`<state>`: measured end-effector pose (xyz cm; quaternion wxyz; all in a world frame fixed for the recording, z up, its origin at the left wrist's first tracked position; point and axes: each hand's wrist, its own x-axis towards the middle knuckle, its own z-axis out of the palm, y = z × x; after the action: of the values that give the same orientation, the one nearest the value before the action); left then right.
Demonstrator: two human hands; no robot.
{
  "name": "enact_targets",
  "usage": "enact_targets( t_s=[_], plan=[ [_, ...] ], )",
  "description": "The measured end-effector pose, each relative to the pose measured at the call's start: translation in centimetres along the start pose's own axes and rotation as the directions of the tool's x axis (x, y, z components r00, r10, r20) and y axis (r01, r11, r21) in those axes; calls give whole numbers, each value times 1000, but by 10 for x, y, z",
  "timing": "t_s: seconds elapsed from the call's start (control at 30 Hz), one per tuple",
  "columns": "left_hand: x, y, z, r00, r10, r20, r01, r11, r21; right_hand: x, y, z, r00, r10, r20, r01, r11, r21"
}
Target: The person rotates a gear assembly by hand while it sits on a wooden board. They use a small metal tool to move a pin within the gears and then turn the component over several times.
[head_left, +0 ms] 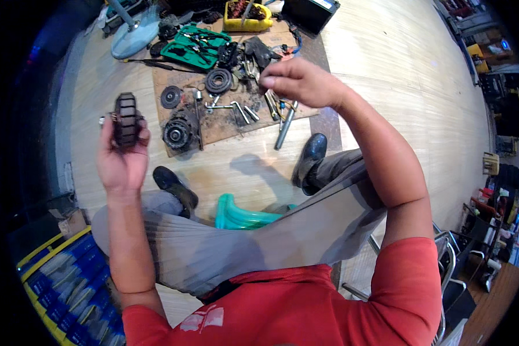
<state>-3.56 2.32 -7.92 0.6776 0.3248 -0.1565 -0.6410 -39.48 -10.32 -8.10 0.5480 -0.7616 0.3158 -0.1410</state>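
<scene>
Raised at the left, my left hand is closed around a dark, ribbed rotor, with a bit of copper and a shiny shaft end showing on its left side. My right hand hangs over the right part of a stained cardboard sheet. Its fingers and thumb come together at the tips, and anything between them is too hidden to make out. Hand tools lie below it, among them a steel tube and a hex key. A dark round housing sits at the sheet's left corner.
Farther back on the sheet are a pulley wheel, a flat disc, a green tool case and a yellow container. A black battery stands behind. Near my feet is a green plastic stool; blue-and-yellow boxes stand lower left.
</scene>
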Motion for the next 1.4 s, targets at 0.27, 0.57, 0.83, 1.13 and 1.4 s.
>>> enact_targets(
  t_s=[0.27,0.57,0.83,1.13,1.4],
  plan=[
    [1,25,4,999,45,-5,-45,999,0,-34,20,-44,977,161,-143,-185,968,-172],
    [7,28,7,997,76,-14,-76,997,21,-56,87,-64,954,211,-214,-298,742,-601],
    [2,3,-14,997,22,-74,-18,998,63,-82,145,-90,918,369,-143,-362,638,-680],
    [-9,-44,38,991,-109,78,88,968,237,-9,40,32,999,-40,-35,23,913,-407],
    [-21,-57,49,952,-220,213,80,851,519,9,-29,87,979,-202,-21,203,974,105]
  ],
)
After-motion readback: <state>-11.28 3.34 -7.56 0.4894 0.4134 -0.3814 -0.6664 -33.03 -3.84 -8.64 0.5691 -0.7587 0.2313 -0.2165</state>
